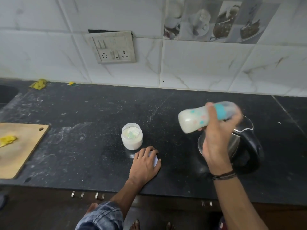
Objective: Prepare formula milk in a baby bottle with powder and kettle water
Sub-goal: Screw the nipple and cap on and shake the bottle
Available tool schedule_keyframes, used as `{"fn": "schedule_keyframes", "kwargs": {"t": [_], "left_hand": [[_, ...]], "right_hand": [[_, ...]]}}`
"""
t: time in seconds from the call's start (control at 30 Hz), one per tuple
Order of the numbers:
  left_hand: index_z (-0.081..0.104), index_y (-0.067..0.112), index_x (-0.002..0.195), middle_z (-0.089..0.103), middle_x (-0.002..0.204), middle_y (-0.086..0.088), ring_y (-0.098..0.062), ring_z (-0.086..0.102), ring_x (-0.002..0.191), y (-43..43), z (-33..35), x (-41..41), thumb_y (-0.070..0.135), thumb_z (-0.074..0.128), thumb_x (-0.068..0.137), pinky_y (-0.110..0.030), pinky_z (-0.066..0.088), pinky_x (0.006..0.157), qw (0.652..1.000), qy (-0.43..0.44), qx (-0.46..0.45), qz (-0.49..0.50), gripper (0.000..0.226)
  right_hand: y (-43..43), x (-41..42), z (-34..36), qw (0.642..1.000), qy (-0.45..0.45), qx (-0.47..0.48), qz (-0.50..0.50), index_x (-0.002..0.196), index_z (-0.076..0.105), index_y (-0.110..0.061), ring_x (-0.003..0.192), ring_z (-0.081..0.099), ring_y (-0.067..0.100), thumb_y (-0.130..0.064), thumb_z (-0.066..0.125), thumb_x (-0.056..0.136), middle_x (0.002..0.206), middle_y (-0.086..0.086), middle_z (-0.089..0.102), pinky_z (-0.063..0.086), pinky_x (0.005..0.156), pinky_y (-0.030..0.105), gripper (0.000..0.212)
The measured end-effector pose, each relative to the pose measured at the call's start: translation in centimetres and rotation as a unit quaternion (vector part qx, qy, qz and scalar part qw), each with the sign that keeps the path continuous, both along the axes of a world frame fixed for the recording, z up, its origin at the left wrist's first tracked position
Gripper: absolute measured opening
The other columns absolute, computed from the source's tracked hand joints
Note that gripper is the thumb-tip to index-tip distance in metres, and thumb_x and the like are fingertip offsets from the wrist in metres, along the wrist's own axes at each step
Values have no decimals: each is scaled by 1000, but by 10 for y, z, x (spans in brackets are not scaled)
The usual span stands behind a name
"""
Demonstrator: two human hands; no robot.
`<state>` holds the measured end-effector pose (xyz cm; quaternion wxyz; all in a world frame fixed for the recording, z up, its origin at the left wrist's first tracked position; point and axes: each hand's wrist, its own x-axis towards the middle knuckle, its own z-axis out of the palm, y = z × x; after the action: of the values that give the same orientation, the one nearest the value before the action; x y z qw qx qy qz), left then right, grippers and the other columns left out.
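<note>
My right hand grips a baby bottle lying almost sideways in the air, its base to the left. The bottle holds white milk, wears a teal ring and a clear cap, and looks blurred. Below it stands a steel kettle with a black handle and its lid up. An open jar of white powder with a scoop inside stands on the black counter. My left hand lies over the jar's white lid just in front of the jar, its fingers curled on it.
A wooden cutting board with a yellow scrap lies at the left edge. A sink corner shows at the far left. A socket panel is on the tiled wall. Yellow scraps lie at the counter's back.
</note>
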<state>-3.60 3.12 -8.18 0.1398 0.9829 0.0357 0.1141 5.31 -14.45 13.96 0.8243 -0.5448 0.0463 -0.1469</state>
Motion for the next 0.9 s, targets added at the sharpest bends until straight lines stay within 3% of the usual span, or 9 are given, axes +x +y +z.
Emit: {"fn": "schedule_keyframes", "kwargs": {"t": [0.07, 0.23, 0.33, 0.47, 0.57, 0.7, 0.9], "left_hand": [[65, 25, 124, 60, 133, 4, -20, 58, 116, 1, 0, 0, 52, 50, 97, -38, 50, 96, 1000, -6, -2, -2, 42], [65, 24, 123, 61, 131, 4, -20, 59, 114, -1, 1, 0, 51, 52, 96, -38, 51, 94, 1000, -8, 2, 0, 40], [65, 24, 123, 60, 132, 3, -21, 58, 115, 1, 1, 0, 51, 51, 96, -38, 50, 94, 1000, -7, -1, 2, 40], [62, 25, 129, 57, 139, 3, -21, 55, 122, 1, 2, 1, 55, 44, 98, -38, 46, 101, 1000, 23, -3, -2, 47], [61, 25, 131, 56, 141, 2, -20, 53, 124, 1, 3, 1, 56, 42, 99, -38, 45, 103, 1000, 28, -3, -2, 49], [60, 26, 133, 55, 143, 3, -20, 52, 126, 1, 4, 1, 57, 39, 99, -37, 44, 104, 999, 34, -4, -3, 50], [59, 26, 132, 54, 142, 3, -20, 52, 125, 2, 2, 2, 58, 39, 99, -38, 44, 104, 999, 34, -1, -3, 50]], "right_hand": [[1, -2, -6, 999, 14, -31, 35, 121, 50, -33, 79, 74, 11, -37, 85, 73, 92, -15, 72, 47, 45, 26, 59], [-4, 8, -13, 995, 81, 26, 44, 121, 50, -33, 81, 75, 5, -45, 85, 72, 85, -21, 73, 54, 53, 27, 62], [-1, 9, -28, 988, 130, -6, 81, 125, 52, -32, 89, 75, 11, -40, 87, 80, 99, -8, 73, 52, 51, 24, 58], [5, 5, -44, 972, 206, 28, 111, 129, 55, -22, 91, 74, 13, -39, 82, 88, 112, 3, 69, 57, 59, 27, 52], [8, 0, -46, 956, 231, 84, 163, 136, 55, -13, 98, 73, 19, -45, 84, 82, 116, 8, 68, 60, 67, 31, 70], [5, -3, -45, 932, 243, 120, 240, 141, 51, -21, 98, 78, 20, -29, 93, 62, 130, 11, 69, 61, 69, 31, 90], [5, -1, -38, 931, 230, 116, 258, 139, 47, -25, 104, 77, 31, -25, 91, 69, 126, 10, 70, 63, 74, 45, 82]]}}
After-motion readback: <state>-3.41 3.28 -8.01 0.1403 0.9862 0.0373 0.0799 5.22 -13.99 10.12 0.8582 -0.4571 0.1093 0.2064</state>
